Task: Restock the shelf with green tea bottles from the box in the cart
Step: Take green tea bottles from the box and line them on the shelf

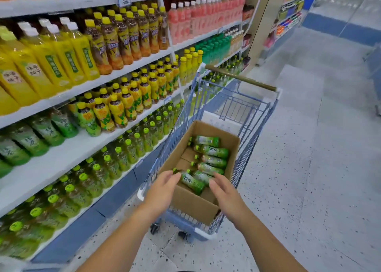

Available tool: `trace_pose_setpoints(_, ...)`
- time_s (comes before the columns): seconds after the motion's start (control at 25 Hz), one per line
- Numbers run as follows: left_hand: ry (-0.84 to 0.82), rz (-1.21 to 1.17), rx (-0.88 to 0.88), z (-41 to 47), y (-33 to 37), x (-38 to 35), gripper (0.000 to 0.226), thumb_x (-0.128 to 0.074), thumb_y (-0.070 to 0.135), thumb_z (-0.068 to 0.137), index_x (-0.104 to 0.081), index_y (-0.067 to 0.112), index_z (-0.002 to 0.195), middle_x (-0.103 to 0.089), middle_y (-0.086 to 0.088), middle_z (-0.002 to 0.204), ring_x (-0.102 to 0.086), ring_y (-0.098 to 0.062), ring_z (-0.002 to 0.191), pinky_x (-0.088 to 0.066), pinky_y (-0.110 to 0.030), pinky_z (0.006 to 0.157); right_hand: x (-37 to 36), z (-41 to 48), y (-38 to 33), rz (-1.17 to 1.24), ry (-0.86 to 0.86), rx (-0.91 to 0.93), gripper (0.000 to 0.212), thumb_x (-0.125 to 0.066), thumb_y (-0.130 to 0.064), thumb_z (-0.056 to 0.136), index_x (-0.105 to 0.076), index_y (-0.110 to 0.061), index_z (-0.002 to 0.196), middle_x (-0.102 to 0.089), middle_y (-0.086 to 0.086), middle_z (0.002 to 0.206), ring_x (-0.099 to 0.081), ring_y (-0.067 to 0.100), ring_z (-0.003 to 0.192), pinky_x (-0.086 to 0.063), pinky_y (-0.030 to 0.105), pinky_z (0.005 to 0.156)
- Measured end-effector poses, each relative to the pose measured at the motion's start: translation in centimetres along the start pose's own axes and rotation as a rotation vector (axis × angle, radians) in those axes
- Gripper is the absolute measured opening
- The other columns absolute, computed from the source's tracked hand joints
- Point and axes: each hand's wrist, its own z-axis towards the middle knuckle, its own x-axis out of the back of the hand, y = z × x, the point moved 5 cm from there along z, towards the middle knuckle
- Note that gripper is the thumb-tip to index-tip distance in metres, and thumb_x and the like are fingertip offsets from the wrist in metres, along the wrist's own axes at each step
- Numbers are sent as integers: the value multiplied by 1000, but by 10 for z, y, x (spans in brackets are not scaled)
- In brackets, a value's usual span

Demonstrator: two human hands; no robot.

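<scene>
Cardboard box point(189, 203) in cart point(250, 143): green tea bottles point(214, 152) lying on their sides.
Left hand point(162, 187) and right hand point(225, 195) flank the nearest bottle point(192, 184), fingers loosely extended, nothing gripped.

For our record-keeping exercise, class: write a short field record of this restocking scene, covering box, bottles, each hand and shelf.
box: open cardboard box in the blue cart
bottles: several green tea bottles lying on their sides inside
left hand: open, fingers by the cap end of the nearest bottle
right hand: open, by that bottle's base
shelf: bare stretch beside standing green tea
</scene>
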Motion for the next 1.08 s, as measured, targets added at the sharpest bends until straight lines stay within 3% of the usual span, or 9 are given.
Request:
trace_pose_setpoints(0.24, 90, -113, 146, 37, 8, -45, 48, -45, 55, 100, -50, 28, 140, -52, 10, 132, -47, -14, 122, -38, -41, 106, 41, 59, -13, -22, -106, 16, 56, -49, -39, 102, -33, -25, 154, -41, -5, 154, -42, 6, 131, -32, 23, 103)
trace_pose_setpoints(0.4, 84, -178, 236, 82, -3, -55, 30, -45, 51, 101, -53, 32, 124, -57, 12, 116, -54, -10, 110, -37, -37, 98, 44, 107, -8, -59, -123, -36, 57, -50, -38, 102, -32, -23, 154, -42, -5, 154, -42, 12, 138, -34, 24, 102)
trace_pose_setpoints(0.6, 30, -231, 328, 145, -23, -68, 26, -48, 54, 98, -51, 37, 118, -56, 10, 122, -50, -16, 119, -36, -39, 100, 51, 164, 15, -162, -97, -112, 57, -51, -40, 101, -34, -23, 153, -44, -5, 152, -44, 9, 132, -36, 22, 99)
trace_pose_setpoints(0.76, 85, -222, 371, 184, -28, -68, 21, -48, 48, 100, -53, 34, 114, -59, 10, 110, -54, -17, 111, -41, -39, 97, 53, 225, 33, -372, -148, -112, 66, -52, -49, 98, -29, -24, 155, -35, -5, 158, -35, 15, 145, -34, 38, 117)
trace_pose_setpoints(0.88, 131, -190, 414, 224, -48, -73, 20, -48, 46, 100, -55, 31, 111, -58, 12, 97, -55, -16, 97, -42, -38, 90, 50, 286, 47, -580, -181, -73, 67, -51, -49, 98, -30, -20, 155, -36, -2, 158, -38, 19, 144, -36, 43, 117)
trace_pose_setpoints(1.0, 198, -136, 467, 273, -79, -86, 32, -48, 38, 101, -64, 13, 113, -63, -3, 97, -57, -21, 89, -42, -35, 82, 51, 363, 57, -844, -224, 6, 61, -49, -47, 99, -37, -18, 150, -46, 4, 148, -49, 26, 133, -42, 42, 111)
trace_pose_setpoints(1.08, 235, -148, 537, 299, -103, -99, 25, -50, 31, 101, -64, 10, 104, -63, -10, 101, -58, -24, 90, -42, -35, 82, 52, 410, 64, -1004, -246, 57, 59, -51, -42, 99, -38, -11, 148, -45, 11, 146, -44, 31, 135, -39, 42, 111)
